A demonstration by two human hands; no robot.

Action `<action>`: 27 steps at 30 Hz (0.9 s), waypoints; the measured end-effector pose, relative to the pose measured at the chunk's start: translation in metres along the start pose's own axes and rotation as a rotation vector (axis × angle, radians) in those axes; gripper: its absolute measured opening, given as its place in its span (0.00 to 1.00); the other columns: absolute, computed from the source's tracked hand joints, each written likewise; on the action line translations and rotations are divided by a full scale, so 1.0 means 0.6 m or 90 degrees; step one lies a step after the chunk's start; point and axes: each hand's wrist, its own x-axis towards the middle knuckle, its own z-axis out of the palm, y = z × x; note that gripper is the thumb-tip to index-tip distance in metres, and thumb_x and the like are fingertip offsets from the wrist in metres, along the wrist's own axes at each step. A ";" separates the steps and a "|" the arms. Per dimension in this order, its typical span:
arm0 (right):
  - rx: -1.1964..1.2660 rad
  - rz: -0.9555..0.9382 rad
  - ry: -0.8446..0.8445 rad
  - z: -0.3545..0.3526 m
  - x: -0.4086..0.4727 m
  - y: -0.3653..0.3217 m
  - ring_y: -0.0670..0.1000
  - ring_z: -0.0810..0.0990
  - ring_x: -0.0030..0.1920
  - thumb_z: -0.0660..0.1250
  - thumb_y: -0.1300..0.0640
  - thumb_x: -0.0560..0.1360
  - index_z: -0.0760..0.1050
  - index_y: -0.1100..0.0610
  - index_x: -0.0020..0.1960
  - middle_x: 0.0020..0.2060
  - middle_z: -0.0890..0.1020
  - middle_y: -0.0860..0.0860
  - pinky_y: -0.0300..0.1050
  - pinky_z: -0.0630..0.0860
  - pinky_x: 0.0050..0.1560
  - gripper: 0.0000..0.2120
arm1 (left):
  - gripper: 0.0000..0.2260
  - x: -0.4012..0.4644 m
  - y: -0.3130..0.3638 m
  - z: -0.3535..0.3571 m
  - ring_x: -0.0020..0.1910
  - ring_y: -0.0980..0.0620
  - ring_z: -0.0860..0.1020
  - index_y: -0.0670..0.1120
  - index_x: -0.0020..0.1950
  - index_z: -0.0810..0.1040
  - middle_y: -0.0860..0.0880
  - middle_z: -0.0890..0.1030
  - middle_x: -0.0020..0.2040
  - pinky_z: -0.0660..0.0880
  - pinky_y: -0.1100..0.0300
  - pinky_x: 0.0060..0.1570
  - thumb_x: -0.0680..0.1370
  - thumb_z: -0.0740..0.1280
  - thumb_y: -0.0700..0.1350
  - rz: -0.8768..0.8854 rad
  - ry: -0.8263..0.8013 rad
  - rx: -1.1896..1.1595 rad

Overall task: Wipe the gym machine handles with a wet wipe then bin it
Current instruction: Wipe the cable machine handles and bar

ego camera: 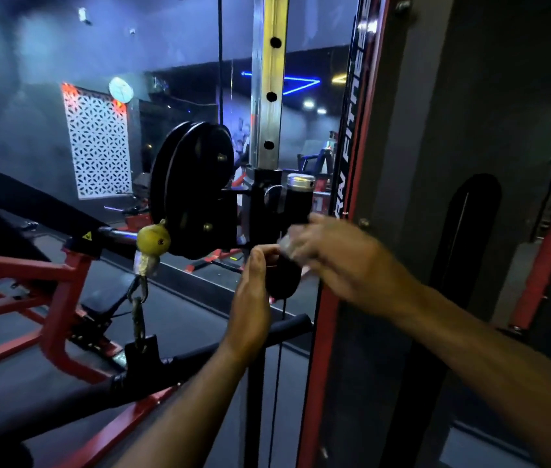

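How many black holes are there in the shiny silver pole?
3. On the silver pole, one hole is near the top, one in the middle, and one lowest, just above the black bracket. More may be hidden behind the bracket.

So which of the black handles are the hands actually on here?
The short upright black foam handle with the chrome cap, beside the pulley carriage. The left hand touches its side; the blurred right hand holds the wipe against it. The long bar below is untouched.

A dim gym: blue-lit wall (41, 62) with a white lattice panel (98, 146), blue neon strips (301, 84) beyond, dark floor (179, 319).
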 end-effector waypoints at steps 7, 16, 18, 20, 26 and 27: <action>0.696 0.644 0.410 0.057 0.080 0.050 0.48 0.82 0.44 0.68 0.59 0.80 0.77 0.54 0.47 0.41 0.84 0.49 0.51 0.79 0.50 0.03 | 0.19 0.089 0.064 0.023 0.66 0.55 0.76 0.52 0.73 0.69 0.51 0.76 0.68 0.74 0.50 0.68 0.85 0.50 0.53 0.203 0.144 0.087; 1.020 0.548 0.257 0.123 0.023 0.067 0.53 0.84 0.51 0.63 0.54 0.79 0.79 0.57 0.59 0.51 0.85 0.54 0.50 0.81 0.51 0.12 | 0.18 0.115 0.085 0.023 0.70 0.44 0.75 0.42 0.72 0.75 0.45 0.77 0.70 0.71 0.38 0.68 0.86 0.53 0.44 0.309 0.084 0.297; 1.015 0.513 0.199 0.138 -0.003 0.070 0.53 0.85 0.49 0.63 0.54 0.79 0.79 0.59 0.58 0.47 0.85 0.53 0.46 0.81 0.48 0.13 | 0.18 0.113 0.085 0.029 0.69 0.42 0.76 0.42 0.73 0.73 0.44 0.77 0.70 0.73 0.36 0.65 0.86 0.53 0.44 0.292 0.094 0.311; 1.019 0.497 0.178 0.143 -0.007 0.072 0.52 0.85 0.48 0.62 0.55 0.79 0.79 0.60 0.57 0.46 0.86 0.52 0.45 0.80 0.47 0.12 | 0.19 0.108 0.084 0.034 0.67 0.41 0.76 0.42 0.74 0.71 0.44 0.76 0.69 0.74 0.37 0.64 0.86 0.52 0.43 0.288 0.103 0.318; 1.078 0.446 0.338 0.129 0.059 0.098 0.55 0.83 0.59 0.65 0.57 0.81 0.82 0.52 0.55 0.55 0.84 0.54 0.51 0.80 0.57 0.08 | 0.17 0.102 0.075 0.061 0.68 0.42 0.75 0.37 0.71 0.71 0.43 0.77 0.67 0.72 0.39 0.67 0.85 0.51 0.38 0.311 0.163 0.340; 1.087 0.450 0.338 0.133 0.059 0.096 0.54 0.83 0.59 0.63 0.58 0.82 0.81 0.52 0.56 0.55 0.84 0.54 0.50 0.80 0.56 0.08 | 0.17 0.102 0.077 0.067 0.67 0.41 0.76 0.37 0.71 0.71 0.43 0.77 0.67 0.72 0.35 0.66 0.85 0.51 0.39 0.313 0.175 0.346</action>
